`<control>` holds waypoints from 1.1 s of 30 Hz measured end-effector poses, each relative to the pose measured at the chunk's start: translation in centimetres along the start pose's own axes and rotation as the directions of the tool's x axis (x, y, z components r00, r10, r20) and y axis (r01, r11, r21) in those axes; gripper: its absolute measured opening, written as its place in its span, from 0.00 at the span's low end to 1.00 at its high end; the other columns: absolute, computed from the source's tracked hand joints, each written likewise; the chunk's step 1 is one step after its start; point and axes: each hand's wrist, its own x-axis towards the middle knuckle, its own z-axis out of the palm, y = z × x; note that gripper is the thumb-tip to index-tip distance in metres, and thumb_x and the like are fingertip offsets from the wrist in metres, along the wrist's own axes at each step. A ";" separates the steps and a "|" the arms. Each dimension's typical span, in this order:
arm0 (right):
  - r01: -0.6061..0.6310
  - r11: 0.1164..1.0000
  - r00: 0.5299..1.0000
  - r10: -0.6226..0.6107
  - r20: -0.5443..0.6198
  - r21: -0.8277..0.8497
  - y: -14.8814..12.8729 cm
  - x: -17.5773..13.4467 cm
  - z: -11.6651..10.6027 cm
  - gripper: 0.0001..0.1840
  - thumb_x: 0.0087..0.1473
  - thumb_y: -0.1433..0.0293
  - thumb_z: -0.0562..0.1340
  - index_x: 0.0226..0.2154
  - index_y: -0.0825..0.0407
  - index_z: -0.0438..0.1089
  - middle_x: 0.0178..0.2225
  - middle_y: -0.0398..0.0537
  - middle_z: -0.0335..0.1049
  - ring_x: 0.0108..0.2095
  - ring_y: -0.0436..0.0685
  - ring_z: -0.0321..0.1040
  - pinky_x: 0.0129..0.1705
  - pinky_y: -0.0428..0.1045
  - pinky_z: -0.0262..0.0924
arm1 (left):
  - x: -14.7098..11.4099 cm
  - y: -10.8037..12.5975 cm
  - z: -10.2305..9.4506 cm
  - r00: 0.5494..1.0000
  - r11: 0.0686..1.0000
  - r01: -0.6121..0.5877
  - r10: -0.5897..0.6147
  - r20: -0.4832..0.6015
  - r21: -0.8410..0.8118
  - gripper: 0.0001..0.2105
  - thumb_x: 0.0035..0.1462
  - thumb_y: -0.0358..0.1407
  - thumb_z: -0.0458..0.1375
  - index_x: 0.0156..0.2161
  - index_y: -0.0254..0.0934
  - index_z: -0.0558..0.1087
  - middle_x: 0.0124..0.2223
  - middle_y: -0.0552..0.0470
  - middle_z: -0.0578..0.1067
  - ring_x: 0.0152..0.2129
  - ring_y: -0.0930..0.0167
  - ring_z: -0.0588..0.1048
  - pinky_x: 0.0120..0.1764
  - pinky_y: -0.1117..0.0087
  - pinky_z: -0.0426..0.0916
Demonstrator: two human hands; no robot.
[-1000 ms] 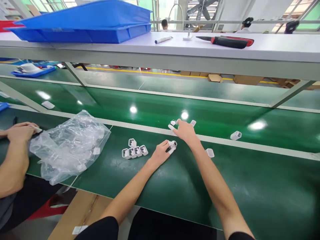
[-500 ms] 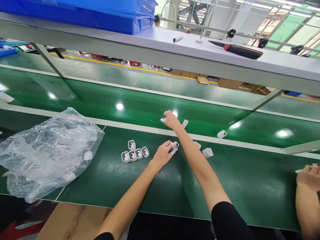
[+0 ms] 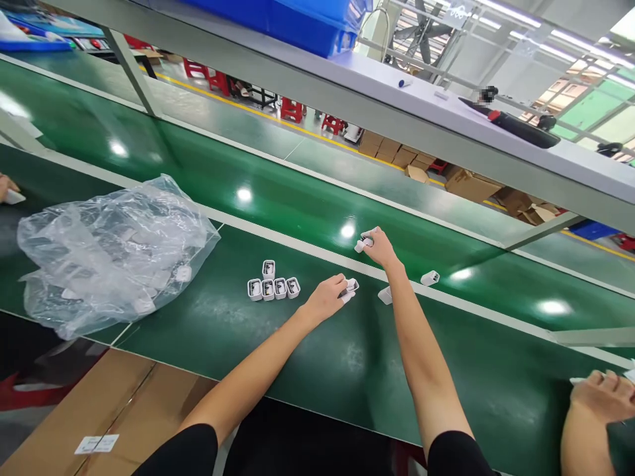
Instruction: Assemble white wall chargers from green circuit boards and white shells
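Observation:
My left hand [image 3: 325, 299] rests low over the green bench, its fingers wrapped round a white plastic housing [image 3: 352, 285] with an open end. Farther out, past the pale strip, my right hand [image 3: 382, 248] grips another white housing [image 3: 368, 237], partly hidden by the fingers. White covers show on some fingertips. Left of my left hand stands a group of several open white housings [image 3: 268, 289] with dark parts inside. A white housing [image 3: 385, 295] lies beside my right forearm, partly covered by it. One more housing [image 3: 430, 277] lies tilted to the right.
A clear plastic bag [image 3: 114, 251] of white pieces covers the bench at left. Above runs a shelf [image 3: 377, 82] with a blue bin [image 3: 297, 23] and a black-and-red tool [image 3: 523, 129]. Other people's hands show at the far right [image 3: 602, 396] and far left [image 3: 7, 188].
My right hand has closed on a housing beyond the pale strip. My left hand keeps its housing in nearly the same place. The camera view has tilted and shifted.

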 end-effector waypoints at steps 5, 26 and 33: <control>0.031 0.999 0.998 -0.033 0.062 0.045 -0.7 0.0 1.0 0.19 0.69 0.58 0.63 0.55 0.52 0.76 0.53 0.59 0.75 0.50 0.63 0.72 0.51 0.54 0.67 | 0.3 0.6 -0.4 0.997 0.988 0.082 -0.079 0.023 -0.130 0.09 0.66 0.31 0.66 0.34 0.39 0.73 0.38 0.53 0.72 0.34 0.69 0.73 0.41 0.68 0.71; 0.525 0.702 0.626 0.066 -0.777 0.482 -1.6 -13.6 -11.2 0.21 0.65 0.49 0.69 0.53 0.42 0.80 0.46 0.53 0.77 0.37 0.64 0.79 0.37 0.64 0.80 | 1.3 5.2 -1.5 0.614 -0.296 0.354 -0.642 0.459 -0.887 0.09 0.74 0.32 0.62 0.46 0.26 0.81 0.41 0.40 0.85 0.31 0.70 0.85 0.42 0.70 0.85; 0.486 0.768 0.602 0.053 -0.797 0.418 -0.2 -14.7 -11.2 0.29 0.61 0.44 0.69 0.55 0.44 0.79 0.48 0.53 0.77 0.40 0.68 0.80 0.35 0.66 0.78 | 1.2 6.0 -1.5 0.537 -0.393 0.352 -0.659 0.527 -0.850 0.08 0.73 0.30 0.61 0.47 0.25 0.81 0.39 0.40 0.85 0.28 0.69 0.84 0.37 0.70 0.84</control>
